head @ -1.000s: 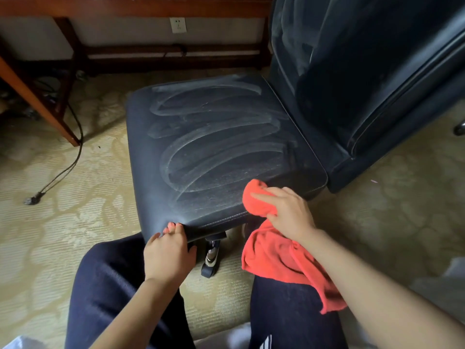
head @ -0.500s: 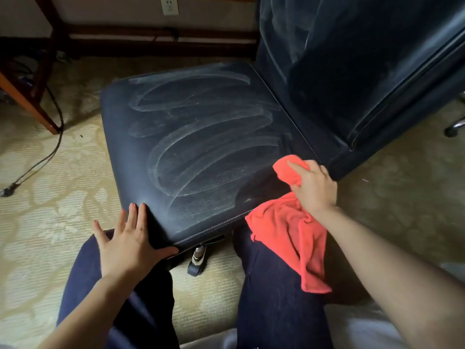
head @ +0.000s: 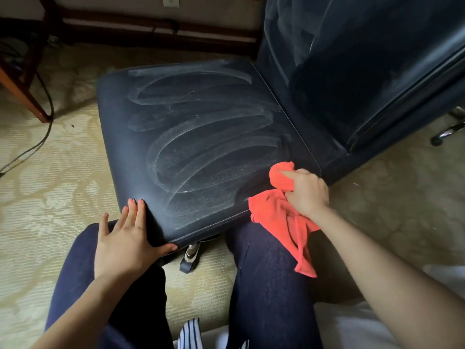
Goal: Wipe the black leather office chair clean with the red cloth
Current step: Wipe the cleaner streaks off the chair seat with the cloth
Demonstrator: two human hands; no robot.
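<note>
The black leather office chair (head: 201, 137) stands before me, its seat streaked with pale dusty wipe marks and its backrest rising at the right. My right hand (head: 307, 192) grips a bunched part of the red cloth (head: 279, 212) at the seat's near right corner; the rest of the cloth hangs down over my right knee. My left hand (head: 125, 238) lies flat with fingers spread against the seat's near left corner, thumb along the front edge.
A wooden desk leg (head: 22, 94) and a black cable (head: 37, 142) are on the patterned carpet at the left. A wall socket (head: 171, 0) is at the top. A chair caster (head: 188, 260) shows under the seat, another chrome leg (head: 450, 131) at the right.
My left hand let go of the front edge and opened flat against the seat corner. My right hand carried the cloth rightwards along the seat's front to the near right corner.
</note>
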